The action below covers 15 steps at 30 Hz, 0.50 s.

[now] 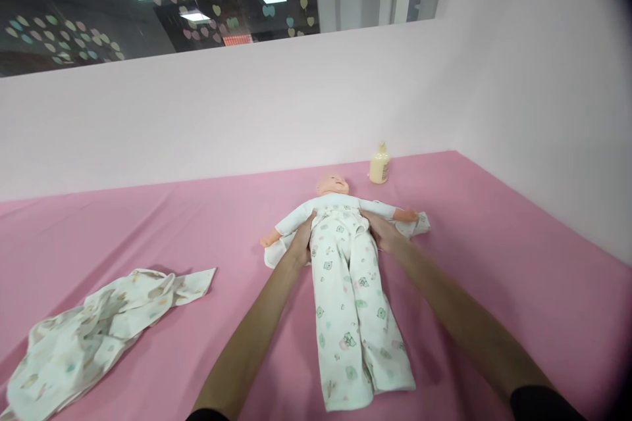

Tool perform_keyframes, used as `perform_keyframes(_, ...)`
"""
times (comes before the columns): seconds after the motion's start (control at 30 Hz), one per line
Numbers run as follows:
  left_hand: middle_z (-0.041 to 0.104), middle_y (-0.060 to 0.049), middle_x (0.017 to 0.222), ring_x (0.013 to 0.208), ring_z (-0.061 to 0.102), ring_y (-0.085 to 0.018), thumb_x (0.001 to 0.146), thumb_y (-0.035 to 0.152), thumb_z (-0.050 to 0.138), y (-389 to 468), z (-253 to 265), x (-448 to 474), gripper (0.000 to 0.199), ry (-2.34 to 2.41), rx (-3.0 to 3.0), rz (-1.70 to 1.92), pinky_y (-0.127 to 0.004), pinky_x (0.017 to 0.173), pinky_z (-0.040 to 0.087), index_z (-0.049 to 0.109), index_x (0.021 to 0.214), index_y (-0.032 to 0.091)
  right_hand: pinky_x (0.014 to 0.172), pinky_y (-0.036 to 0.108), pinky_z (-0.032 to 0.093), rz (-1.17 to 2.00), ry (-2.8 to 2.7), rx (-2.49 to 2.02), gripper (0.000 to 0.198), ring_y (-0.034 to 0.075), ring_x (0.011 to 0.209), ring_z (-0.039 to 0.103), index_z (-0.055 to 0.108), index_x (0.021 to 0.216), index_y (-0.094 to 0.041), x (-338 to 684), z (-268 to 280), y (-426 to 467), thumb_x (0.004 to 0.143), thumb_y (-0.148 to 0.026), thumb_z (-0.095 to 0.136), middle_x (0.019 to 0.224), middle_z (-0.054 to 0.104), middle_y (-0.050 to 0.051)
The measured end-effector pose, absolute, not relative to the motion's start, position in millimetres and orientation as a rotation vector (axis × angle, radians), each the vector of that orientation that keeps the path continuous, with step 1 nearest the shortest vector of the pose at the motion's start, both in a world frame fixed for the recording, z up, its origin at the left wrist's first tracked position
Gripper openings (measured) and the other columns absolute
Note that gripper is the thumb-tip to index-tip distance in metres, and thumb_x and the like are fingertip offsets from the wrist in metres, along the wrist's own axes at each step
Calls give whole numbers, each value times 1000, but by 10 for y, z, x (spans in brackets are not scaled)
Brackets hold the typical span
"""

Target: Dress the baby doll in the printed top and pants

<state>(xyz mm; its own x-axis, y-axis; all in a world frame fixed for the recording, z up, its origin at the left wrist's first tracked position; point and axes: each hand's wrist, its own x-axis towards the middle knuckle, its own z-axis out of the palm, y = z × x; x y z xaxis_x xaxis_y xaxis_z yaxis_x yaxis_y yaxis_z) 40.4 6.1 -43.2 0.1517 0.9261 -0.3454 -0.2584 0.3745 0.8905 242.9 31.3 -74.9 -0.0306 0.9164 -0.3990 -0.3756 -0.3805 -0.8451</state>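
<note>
A baby doll (332, 185) lies on its back on a pink sheet, head away from me and arms spread. White printed baby pants (345, 276) cover it from the waist down, their legs stretching toward me. My left hand (304, 237) grips the pants' waistband at the left side, thumb on top. On the opposite side my right hand (379, 229) holds the waistband as well. The fingers of both hands are partly hidden by cloth and the doll. Beneath the doll's arms, edges of a white printed garment (413, 226) stick out.
A crumpled printed baby garment (99, 322) lies at the left on the pink sheet (222, 223). Behind the doll, near the white wall (237, 112), stands a pale yellow pump bottle (379, 166). Another white wall (553, 105) borders the right side.
</note>
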Motion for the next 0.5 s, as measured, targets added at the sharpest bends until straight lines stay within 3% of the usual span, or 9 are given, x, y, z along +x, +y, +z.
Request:
perform_keyframes(0.27,74,-15,103,115,63,-33,82,72,52,27,-465,480,66,1003,789,998,-42,102,52,67,116,17,101,40,50,1683,-760,-1049,40,27,112,64,69,107,-21,2407,-757,263,81,-51,69,105,74,8)
perform_keyframes(0.5,74,-15,98,116,60,-36,85,72,48,1,-561,490,67,1095,850,1026,-46,100,49,66,115,15,107,33,45,1590,-693,-1032,36,26,120,58,69,105,-22,2351,-646,82,82,-49,69,101,74,5)
